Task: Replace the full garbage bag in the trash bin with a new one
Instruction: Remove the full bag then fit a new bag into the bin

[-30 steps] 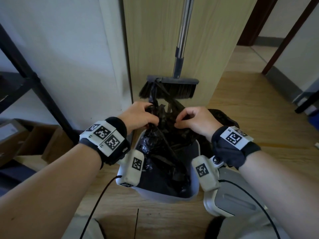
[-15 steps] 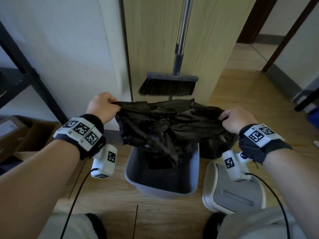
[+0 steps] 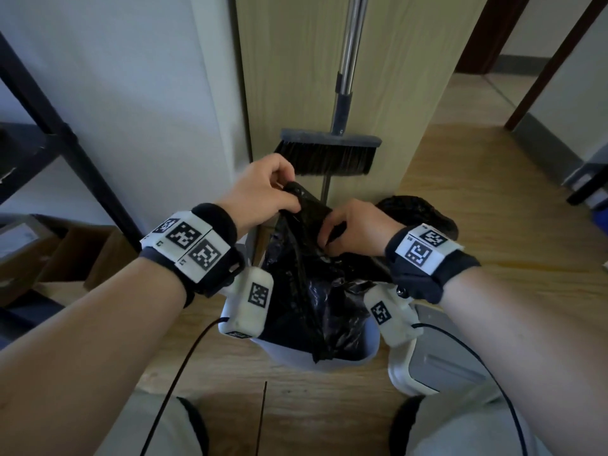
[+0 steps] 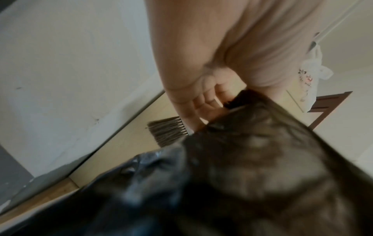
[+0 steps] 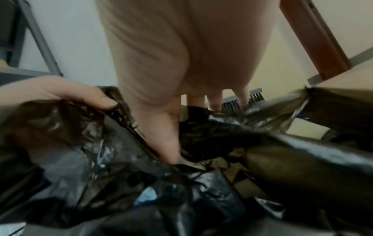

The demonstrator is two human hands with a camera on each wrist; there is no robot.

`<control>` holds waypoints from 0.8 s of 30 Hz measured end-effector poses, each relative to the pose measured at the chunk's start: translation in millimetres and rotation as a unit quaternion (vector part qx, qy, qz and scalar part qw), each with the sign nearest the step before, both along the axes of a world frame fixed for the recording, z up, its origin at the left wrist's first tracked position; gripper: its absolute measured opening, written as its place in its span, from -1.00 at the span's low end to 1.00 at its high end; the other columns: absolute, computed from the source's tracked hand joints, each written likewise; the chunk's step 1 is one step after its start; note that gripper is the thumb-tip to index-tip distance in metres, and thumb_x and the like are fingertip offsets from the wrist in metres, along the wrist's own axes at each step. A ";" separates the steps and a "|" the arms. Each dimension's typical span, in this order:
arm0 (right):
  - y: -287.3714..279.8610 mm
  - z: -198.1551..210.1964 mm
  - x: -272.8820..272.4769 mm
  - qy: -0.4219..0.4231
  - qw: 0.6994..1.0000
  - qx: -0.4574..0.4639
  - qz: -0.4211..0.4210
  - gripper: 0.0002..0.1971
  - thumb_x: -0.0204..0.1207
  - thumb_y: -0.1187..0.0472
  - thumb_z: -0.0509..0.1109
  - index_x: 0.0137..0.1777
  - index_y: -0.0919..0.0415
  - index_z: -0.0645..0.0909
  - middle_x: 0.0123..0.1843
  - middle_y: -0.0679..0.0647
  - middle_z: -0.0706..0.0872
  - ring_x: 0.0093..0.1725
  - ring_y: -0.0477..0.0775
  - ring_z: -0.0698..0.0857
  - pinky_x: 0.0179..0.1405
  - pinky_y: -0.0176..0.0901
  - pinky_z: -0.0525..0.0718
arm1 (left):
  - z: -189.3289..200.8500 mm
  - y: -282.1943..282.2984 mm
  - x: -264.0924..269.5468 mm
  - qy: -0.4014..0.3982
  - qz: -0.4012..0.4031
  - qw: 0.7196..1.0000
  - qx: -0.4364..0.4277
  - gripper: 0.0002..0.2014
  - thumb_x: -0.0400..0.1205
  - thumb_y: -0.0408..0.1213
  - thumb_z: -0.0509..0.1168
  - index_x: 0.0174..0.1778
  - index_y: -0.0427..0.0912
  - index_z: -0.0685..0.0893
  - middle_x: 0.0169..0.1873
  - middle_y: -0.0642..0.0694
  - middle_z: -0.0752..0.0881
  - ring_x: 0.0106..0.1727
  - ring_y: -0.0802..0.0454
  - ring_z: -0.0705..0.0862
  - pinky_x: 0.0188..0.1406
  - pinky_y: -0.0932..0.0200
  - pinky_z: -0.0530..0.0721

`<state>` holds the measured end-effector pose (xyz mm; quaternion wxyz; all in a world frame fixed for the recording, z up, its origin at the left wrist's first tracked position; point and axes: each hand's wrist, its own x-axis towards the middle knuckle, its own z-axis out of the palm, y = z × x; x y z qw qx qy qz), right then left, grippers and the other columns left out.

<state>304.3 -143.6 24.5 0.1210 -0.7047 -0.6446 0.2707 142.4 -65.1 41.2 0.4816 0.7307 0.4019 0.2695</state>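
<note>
Both hands — left hand and right hand — pinch the new bag's gathered mouth close together, its length hanging straight down into the trash bin below.

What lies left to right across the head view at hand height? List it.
Cardboard box → black shelf leg → left hand → new black garbage bag → right hand → full black bag on the floor.
</note>
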 end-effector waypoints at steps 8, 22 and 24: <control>8.3 0.4 3.7 0.047 0.991 0.082 -0.095 -0.66 0.44 0.45 0.28 -0.25 -0.02 0.74 0.09 0.02 0.74 -0.04 0.03 0.73 -0.18 -0.35 0.57 | -14.9 -0.8 -13.4 0.285 -0.004 0.890 0.356 -0.78 0.43 -0.53 0.24 -0.41 -0.11 0.61 0.38 -0.10 0.49 0.44 -0.11 0.36 0.22 0.07 0.46; -7.5 1.1 19.4 -0.114 0.988 0.011 -0.102 -0.56 0.46 0.43 0.31 0.28 0.06 0.66 0.28 0.13 0.69 0.13 0.18 0.68 0.01 -0.15 0.59 | -36.2 21.0 -28.5 0.425 0.062 0.873 0.231 -0.64 0.54 -0.44 0.22 0.27 -0.22 0.46 0.14 -0.32 0.44 0.00 -0.46 0.64 -0.14 -0.13 0.54; -11.1 -1.2 28.7 -0.122 0.987 -0.047 -0.096 -0.50 0.48 0.45 0.27 0.35 -0.01 0.60 0.37 0.17 0.61 0.01 0.19 0.67 -0.14 -0.15 0.57 | -40.3 23.8 -32.9 0.442 0.049 0.866 0.227 -0.63 0.55 -0.41 0.22 0.30 -0.19 0.48 0.12 -0.30 0.45 0.03 -0.41 0.64 -0.04 -0.15 0.61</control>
